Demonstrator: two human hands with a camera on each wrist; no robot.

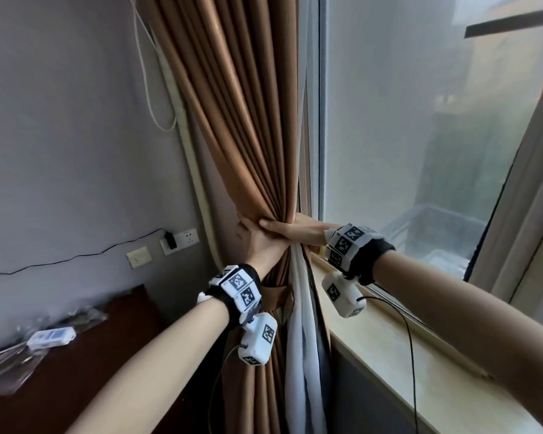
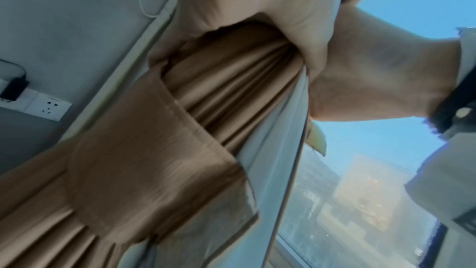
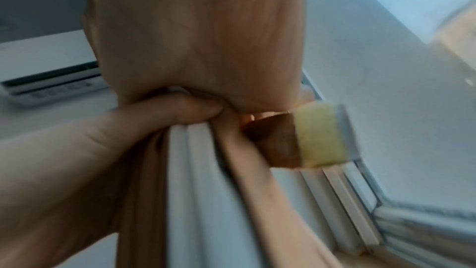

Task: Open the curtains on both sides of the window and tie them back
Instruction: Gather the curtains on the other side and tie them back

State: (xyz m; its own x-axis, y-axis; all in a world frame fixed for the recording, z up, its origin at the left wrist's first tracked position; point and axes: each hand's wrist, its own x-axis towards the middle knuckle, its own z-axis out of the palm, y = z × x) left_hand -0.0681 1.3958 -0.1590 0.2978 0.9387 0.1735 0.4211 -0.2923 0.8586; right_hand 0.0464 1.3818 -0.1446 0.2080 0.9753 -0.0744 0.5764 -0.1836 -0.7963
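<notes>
Both hands' fingers (image 1: 265, 223) clasp the gathered curtain (image 1: 251, 145) beside the window frame (image 1: 314, 120).

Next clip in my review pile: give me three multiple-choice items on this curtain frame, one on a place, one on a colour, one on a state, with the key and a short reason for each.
1. Where is the brown curtain gathered?
A. At the left edge of the window, beside the wall
B. Across the middle of the glass
C. On the floor

2. What colour is the inner curtain layer hanging below the hands?
A. Red
B. White
C. Black

3. What are the two hands doing?
A. Both hang free
B. Only one touches the fabric
C. Both hold the bunched curtain

Key: 1 A, the folds hang between wall and glass. 2 B, pale white cloth shows below the grip. 3 C, the left hand and right hand wrap round the bunch from opposite sides.
</notes>
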